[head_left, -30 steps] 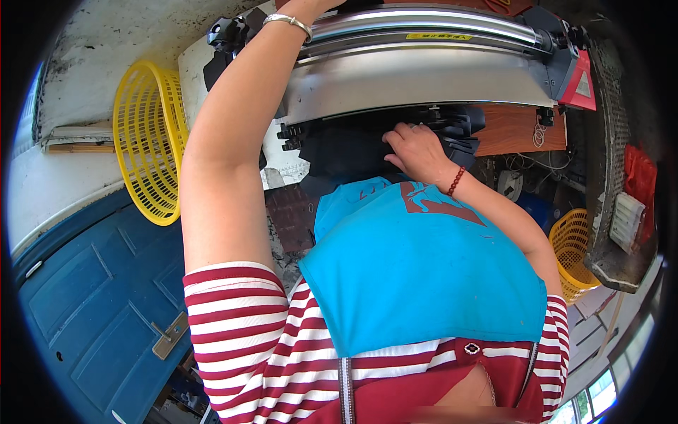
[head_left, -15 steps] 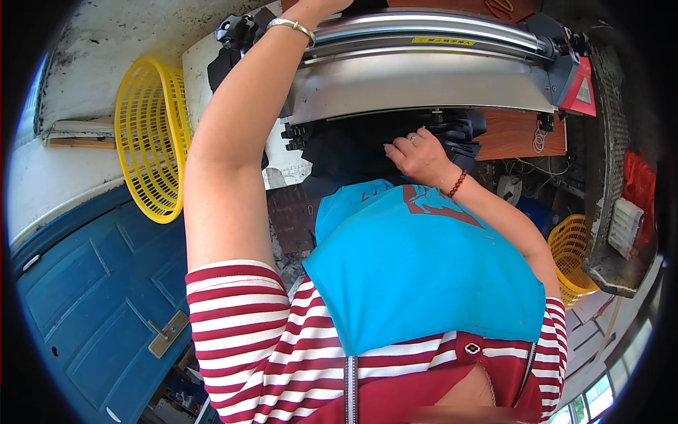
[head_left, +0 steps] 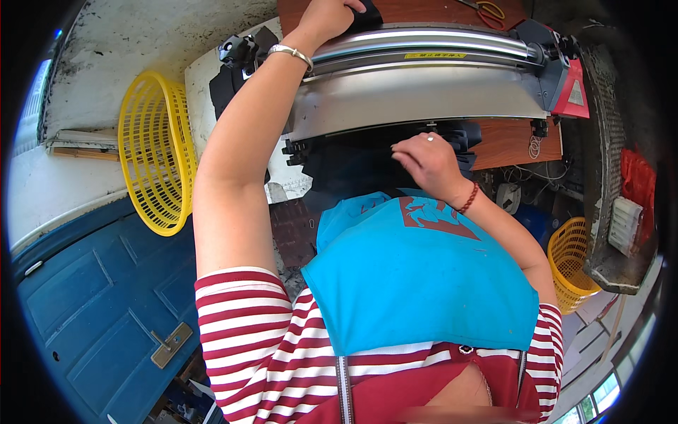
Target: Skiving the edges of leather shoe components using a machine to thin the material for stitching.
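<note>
My left hand point(head_left: 329, 20) reaches over the metal roller point(head_left: 431, 48) of a machine, its fingers bent against a black sheet piece point(head_left: 368, 15) on the far side. Part of that grip is cut off by the top edge. My right hand point(head_left: 429, 164) hovers just in front of the machine's sloping metal plate point(head_left: 424, 92), above a dark pile of black pieces point(head_left: 353, 164). Its thumb and fingers are loosely apart, with nothing seen between them. More flat black pieces point(head_left: 466, 138) fan out beyond the right hand, under the plate's edge.
Orange-handled scissors point(head_left: 491, 14) lie on the brown tabletop behind the roller. A yellow basket point(head_left: 157, 152) stands at the left, another yellow basket point(head_left: 571, 265) low at the right. Loose cables point(head_left: 537, 173) hang below the table. A blue door point(head_left: 106, 297) is at the lower left.
My right hand has lifted off the black pieces and its fingers have loosened. The view has shifted so that more of my left hand, a black piece beside it and the scissors show.
</note>
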`<state>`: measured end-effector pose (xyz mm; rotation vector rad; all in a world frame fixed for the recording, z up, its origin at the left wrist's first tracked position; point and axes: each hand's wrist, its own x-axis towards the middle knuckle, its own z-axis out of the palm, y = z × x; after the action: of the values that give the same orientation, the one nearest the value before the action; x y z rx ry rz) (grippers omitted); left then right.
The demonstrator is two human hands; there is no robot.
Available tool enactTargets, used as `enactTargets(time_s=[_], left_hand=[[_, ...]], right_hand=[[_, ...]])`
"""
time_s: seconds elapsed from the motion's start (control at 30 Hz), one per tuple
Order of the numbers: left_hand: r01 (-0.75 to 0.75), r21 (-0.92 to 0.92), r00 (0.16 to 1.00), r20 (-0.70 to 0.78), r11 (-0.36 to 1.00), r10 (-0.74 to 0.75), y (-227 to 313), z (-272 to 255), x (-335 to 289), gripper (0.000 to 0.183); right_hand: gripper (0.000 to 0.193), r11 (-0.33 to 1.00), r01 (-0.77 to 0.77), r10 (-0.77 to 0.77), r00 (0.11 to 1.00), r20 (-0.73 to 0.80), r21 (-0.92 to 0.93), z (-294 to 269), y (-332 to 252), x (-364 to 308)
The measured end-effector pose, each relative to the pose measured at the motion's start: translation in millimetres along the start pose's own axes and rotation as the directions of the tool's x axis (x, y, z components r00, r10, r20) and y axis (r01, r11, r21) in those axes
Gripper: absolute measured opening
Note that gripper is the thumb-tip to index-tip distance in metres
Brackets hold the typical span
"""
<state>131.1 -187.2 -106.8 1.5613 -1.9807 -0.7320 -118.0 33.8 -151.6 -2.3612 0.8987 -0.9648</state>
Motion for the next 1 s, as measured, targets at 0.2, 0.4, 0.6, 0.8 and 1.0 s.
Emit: enactTargets(time_s=[0.2,0.4,0.6,0.8,1.0], left_hand=[[0.001,0.223,0.946,0.316,0.975,-0.073,12,5,-1,0.037],[0.041,0.218,0.922,0.368,0.975,-0.121,21,18,1,0.060],[0.281,0.028,0.904,0.326,0.959,-0.275,-8,22,29,0.034],[0.458,-0.249,0.881,0.252,0.853,-0.400,18,-27,51,0.023],[0.326,-0.450,0.925,-0.028,0.831,-0.378,63,-85,54,0.017]], right_hand=[[0.020,0.645,-0.639,0.673,0.735,0.085,0.418,-35,21,25],[0.017,0.731,-0.595,0.636,0.772,-0.018,0.333,-31,54,65],[0.018,0.897,-0.398,0.373,0.915,-0.156,-0.190,-46,40,66],[0.019,0.999,0.040,-0.037,0.981,0.188,-0.011,1,6,10],[0.023,0.983,-0.040,0.091,0.955,0.283,-0.179,50,15,-13]])
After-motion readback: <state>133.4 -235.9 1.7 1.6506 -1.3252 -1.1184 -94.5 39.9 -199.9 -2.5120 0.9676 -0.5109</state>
